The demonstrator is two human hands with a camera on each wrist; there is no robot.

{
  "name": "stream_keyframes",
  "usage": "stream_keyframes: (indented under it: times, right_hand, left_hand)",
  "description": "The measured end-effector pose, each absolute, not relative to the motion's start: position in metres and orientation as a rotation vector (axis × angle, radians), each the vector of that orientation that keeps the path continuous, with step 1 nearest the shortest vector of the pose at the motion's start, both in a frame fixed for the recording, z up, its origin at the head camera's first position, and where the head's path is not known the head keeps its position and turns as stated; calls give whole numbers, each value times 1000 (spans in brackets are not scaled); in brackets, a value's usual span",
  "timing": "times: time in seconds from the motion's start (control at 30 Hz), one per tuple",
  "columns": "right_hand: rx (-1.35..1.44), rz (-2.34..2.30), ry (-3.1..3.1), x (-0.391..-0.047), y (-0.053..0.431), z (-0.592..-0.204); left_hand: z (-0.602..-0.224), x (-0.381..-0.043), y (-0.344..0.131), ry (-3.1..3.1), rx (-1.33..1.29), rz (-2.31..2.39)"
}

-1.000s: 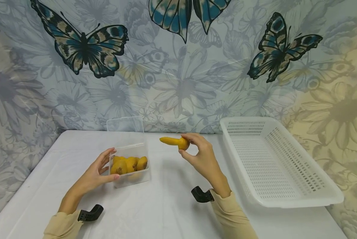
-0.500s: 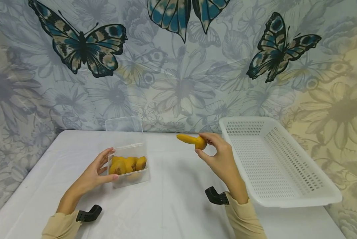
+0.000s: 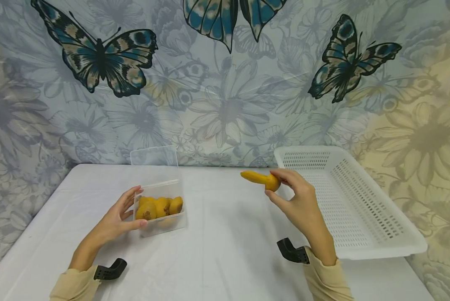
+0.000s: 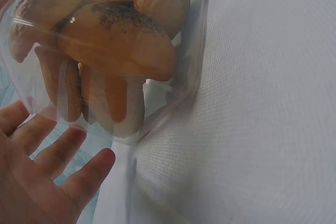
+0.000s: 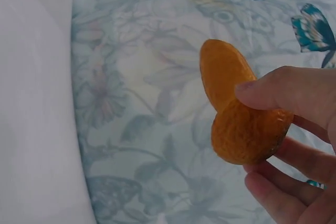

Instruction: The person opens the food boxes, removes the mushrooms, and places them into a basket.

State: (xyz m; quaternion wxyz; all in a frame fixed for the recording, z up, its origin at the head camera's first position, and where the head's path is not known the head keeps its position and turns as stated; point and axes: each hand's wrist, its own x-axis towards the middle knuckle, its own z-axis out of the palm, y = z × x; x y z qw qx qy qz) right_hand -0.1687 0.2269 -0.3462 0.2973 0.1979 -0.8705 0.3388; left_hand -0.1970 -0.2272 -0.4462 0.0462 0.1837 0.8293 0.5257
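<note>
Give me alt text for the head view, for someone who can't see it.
The right hand pinches a yellow mushroom-shaped piece near a white perforated basket; the left hand holds an open clear box of more yellow pieces on a white table. Behind is a butterfly-patterned backdrop.

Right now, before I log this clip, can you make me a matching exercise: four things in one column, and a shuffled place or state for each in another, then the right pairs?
Things
1. single mushroom-shaped piece
2. clear box
3. clear lid
4. white basket

Places or states
A. perforated, at the right of the table
B. raised at the box's far side
C. pinched by the right fingers
D. gripped by the left fingers, yellow pieces inside

Pairs: 1-C, 2-D, 3-B, 4-A
</note>
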Motion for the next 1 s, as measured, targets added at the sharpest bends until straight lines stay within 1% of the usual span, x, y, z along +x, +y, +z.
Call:
stream_keyframes:
  times: [0.5,1.0]
  right_hand:
    - [489,890,-2358,-143,273,-349]
    - [337,885,-2461,-133,321,-353]
  left_hand:
    - [-443,-198,-227,2511,556,1618]
    - [-446,-195,-226,2500,545,1628]
